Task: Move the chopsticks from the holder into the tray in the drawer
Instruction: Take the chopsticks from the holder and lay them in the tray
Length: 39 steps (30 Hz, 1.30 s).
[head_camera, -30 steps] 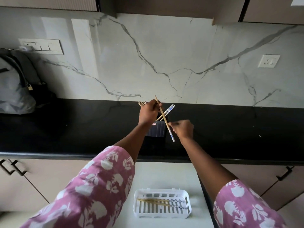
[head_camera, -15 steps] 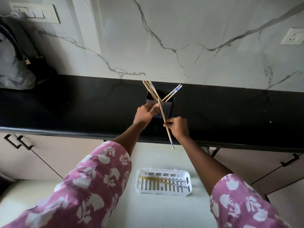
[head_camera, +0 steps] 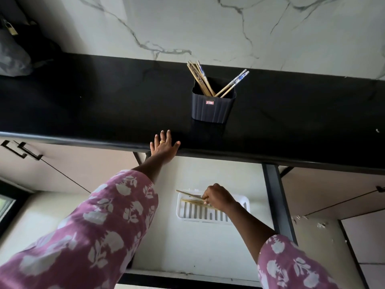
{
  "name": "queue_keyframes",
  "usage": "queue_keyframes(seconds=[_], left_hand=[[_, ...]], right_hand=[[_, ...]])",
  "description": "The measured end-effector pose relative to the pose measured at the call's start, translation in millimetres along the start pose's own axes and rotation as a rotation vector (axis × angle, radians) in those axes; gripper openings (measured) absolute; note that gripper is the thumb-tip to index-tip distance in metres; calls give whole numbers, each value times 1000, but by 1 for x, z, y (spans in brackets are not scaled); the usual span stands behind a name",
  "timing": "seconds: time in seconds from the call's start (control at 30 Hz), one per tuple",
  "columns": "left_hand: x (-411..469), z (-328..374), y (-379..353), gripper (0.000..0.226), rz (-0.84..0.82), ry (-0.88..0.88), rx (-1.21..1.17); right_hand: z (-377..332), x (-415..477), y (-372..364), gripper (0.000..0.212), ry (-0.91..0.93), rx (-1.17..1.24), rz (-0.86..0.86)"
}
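A dark ribbed holder (head_camera: 213,106) stands on the black countertop (head_camera: 104,105) with several wooden chopsticks (head_camera: 201,79) leaning in it, some with blue-patterned tops. Below, in the open drawer (head_camera: 187,247), lies a white slotted tray (head_camera: 200,213) with chopsticks in it. My right hand (head_camera: 218,198) is over the tray, shut on a chopstick (head_camera: 187,193) whose free end points left above the tray's rim. My left hand (head_camera: 163,148) rests flat with fingers spread on the counter's front edge, holding nothing.
A grey bag (head_camera: 12,57) sits at the counter's far left. Cabinet fronts with black handles (head_camera: 23,152) flank the drawer. The drawer's dark right side rail (head_camera: 277,203) runs close to the tray. A marble wall backs the counter.
My right hand carried a chopstick down from the holder to the tray in the drawer. My left hand let go at the holder and dropped to the counter edge. The view tilted downward.
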<state>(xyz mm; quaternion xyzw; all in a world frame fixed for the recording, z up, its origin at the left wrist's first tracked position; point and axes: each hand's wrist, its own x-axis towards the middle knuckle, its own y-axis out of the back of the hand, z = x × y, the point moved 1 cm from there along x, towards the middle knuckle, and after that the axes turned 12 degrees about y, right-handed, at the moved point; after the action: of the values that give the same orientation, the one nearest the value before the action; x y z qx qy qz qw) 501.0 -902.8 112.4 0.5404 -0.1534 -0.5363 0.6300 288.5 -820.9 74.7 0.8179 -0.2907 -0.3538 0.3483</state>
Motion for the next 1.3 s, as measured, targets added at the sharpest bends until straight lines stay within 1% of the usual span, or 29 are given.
queue_keyframes(seconds=[0.1, 0.17, 0.2, 0.23, 0.3, 0.37, 0.43, 0.53, 0.7, 0.8, 0.97, 1.17, 1.23, 1.3], left_hand=[[3, 0, -3, 67, -24, 8, 70], [4, 1, -6, 67, -35, 28, 91], [5, 1, -7, 67, -38, 39, 91], [6, 1, -8, 67, -43, 49, 89], [9, 1, -9, 67, -60, 61, 86], [11, 2, -8, 67, -78, 72, 95], [12, 3, -6, 66, -96, 77, 109], [12, 5, -3, 66, -123, 76, 139], [13, 6, 3, 66, -166, 67, 184], [13, 5, 2, 65, -171, 63, 187], [12, 6, 4, 64, -171, 67, 209], [11, 8, 6, 64, -181, 82, 228], [10, 8, 7, 63, -187, 86, 215], [7, 9, 9, 63, -184, 88, 203]], right_hand=[[7, -2, -16, 17, -30, -85, -90], [12, -1, -27, 31, -45, -118, -103], [13, -1, -32, 35, -43, -126, -101], [14, -1, -37, 32, -37, -136, -100], [14, 1, -43, 19, -13, -165, -101], [16, 5, -52, 19, 3, -246, -102], [15, 8, -57, 27, 21, -333, -128], [11, 11, -58, 27, -40, -297, -99], [9, 16, -61, 27, -39, -385, -111], [10, 17, -61, 27, -22, -429, -87], [11, 14, -58, 30, -63, -431, -90], [16, 10, -53, 30, -52, -445, -78], [16, 8, -45, 27, -24, -443, -62], [15, 5, -24, 11, 78, -494, 74]])
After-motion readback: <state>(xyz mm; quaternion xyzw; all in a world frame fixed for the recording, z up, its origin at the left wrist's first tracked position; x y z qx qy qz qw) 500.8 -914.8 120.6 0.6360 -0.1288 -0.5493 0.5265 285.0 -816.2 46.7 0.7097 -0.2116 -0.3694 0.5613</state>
